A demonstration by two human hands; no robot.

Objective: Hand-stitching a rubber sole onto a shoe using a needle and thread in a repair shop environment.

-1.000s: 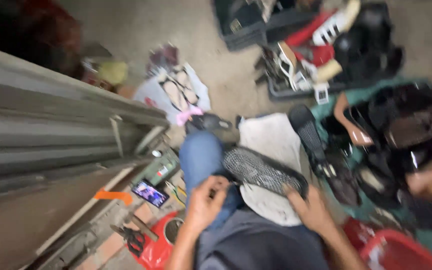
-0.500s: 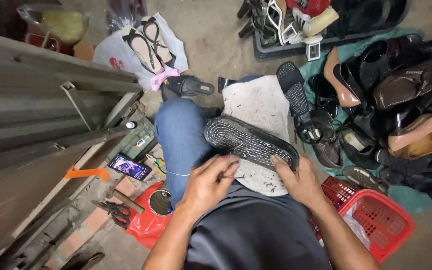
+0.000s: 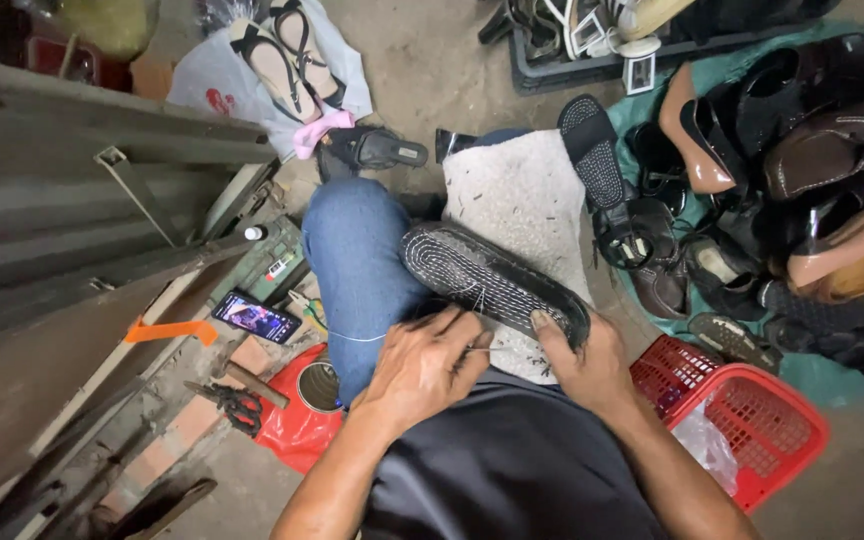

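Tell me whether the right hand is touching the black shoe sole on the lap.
Touching. The head view shows the right hand gripping the near end of the black shoe sole, its thumb pressed on the sole's edge with no gap.

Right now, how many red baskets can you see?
1. The red basket sits on the floor at the lower right, beside the right hand that holds the black shoe sole. Others may be hidden outside the view.

Bare concrete floor (image 3: 432, 70), a grey metal shutter (image 3: 62, 200) at left, teal mat (image 3: 802, 370) under piled shoes (image 3: 792, 170).
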